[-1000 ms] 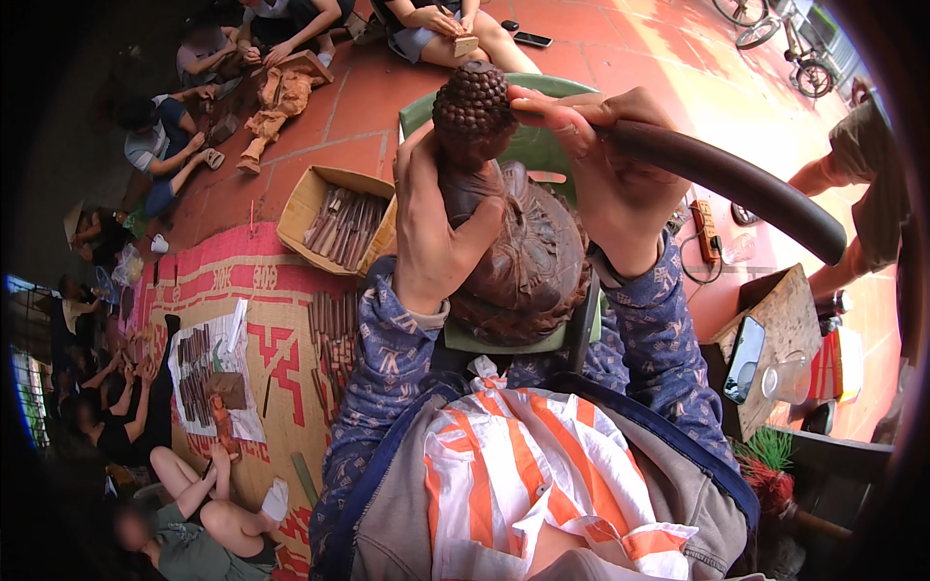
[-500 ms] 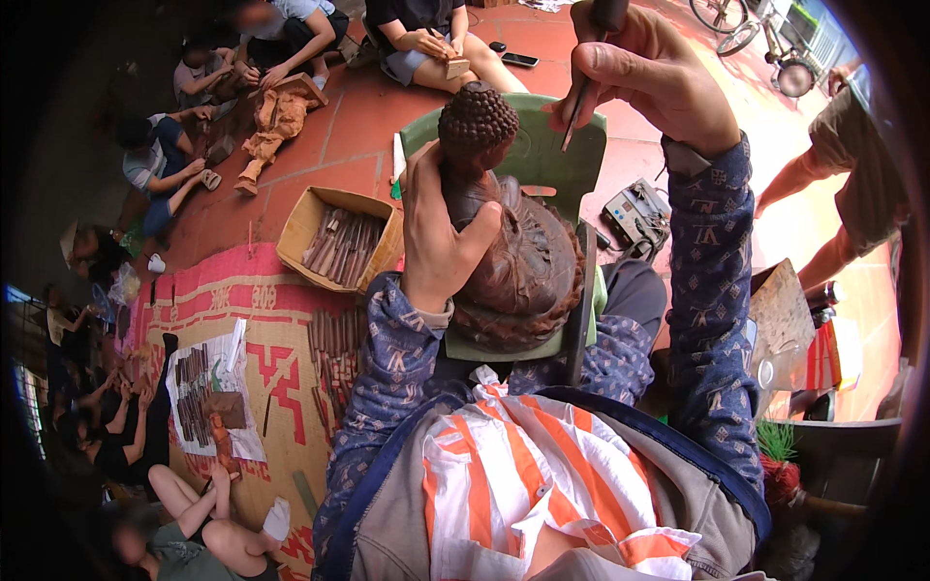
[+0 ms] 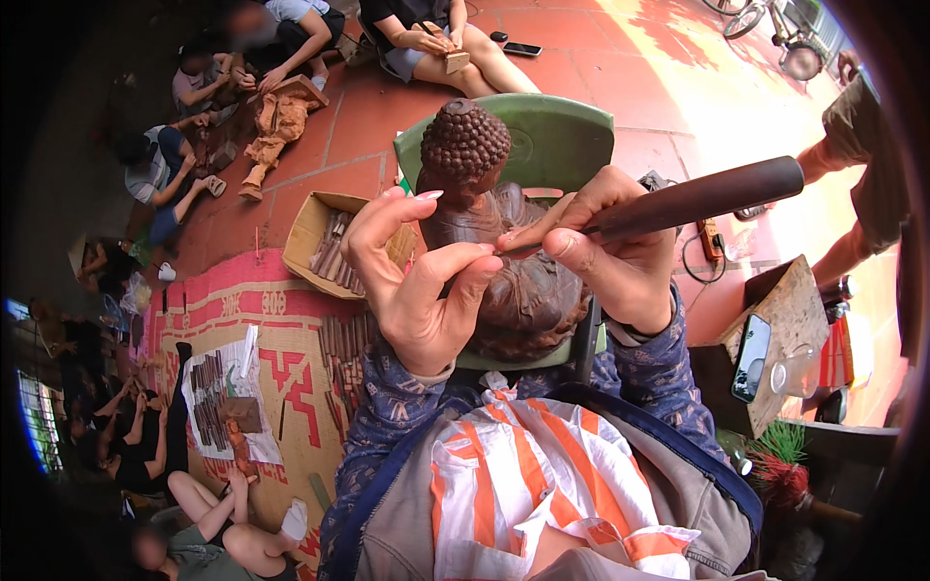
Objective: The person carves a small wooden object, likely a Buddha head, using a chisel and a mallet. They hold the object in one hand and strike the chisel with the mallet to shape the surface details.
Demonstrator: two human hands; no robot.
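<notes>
Dk brn statue (image 3: 531, 295) is carved, w/ knobbly head (image 3: 465, 145).

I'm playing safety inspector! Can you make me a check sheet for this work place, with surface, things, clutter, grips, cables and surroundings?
Surface: green chair, bearing the statue
Job's things: statue, dark brown; dark-handled tool
Clutter: box of loose chisels; phone and clear cup at right
Grips: right grip holds the tool; left grip by its tip, contact unclear
Cables: black cable beside orange power strip
Surroundings: co-workers, mat, bicycle
</notes>
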